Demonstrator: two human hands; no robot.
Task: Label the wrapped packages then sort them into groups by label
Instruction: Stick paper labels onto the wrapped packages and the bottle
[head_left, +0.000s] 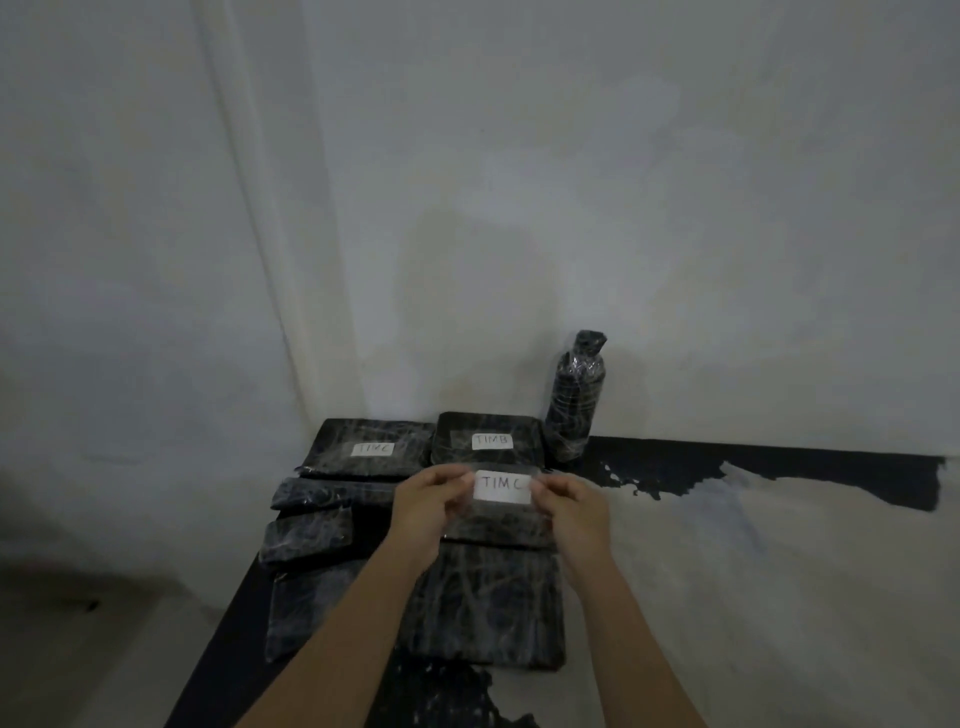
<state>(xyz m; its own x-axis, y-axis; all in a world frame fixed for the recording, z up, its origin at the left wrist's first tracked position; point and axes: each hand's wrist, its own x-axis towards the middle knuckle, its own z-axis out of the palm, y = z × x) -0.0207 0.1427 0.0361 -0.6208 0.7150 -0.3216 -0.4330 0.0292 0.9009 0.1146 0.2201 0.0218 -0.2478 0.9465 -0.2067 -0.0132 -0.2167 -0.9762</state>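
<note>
So, closest to me on the worktop (753, 571) sits the big flat package (483, 608), no label on it, with another bare package (306, 613) just left of it. Past those, two smaller bare ones lie on the left: the stubby package (306, 540) and the long package (332, 493).

My left hand (431, 501) and right hand (571, 506) are up over the middle package (493, 527), and the fingers of each pinch one end of the TIM C label (503, 487), which looks backed with clear tape. It's stretched between them right over that wrap; can't tell if it's touching.

Behind that, by the wall, the back-left package (371, 449) already reads TIM C and the back-middle package (488, 441) reads TIM B. The wrapped bottle (574, 400) stands upright to their right, with no label that I can see.

My guess: two labelled, one going on, about five left. Sorting hasn't really started, since a C and a B sit side by side.
</note>
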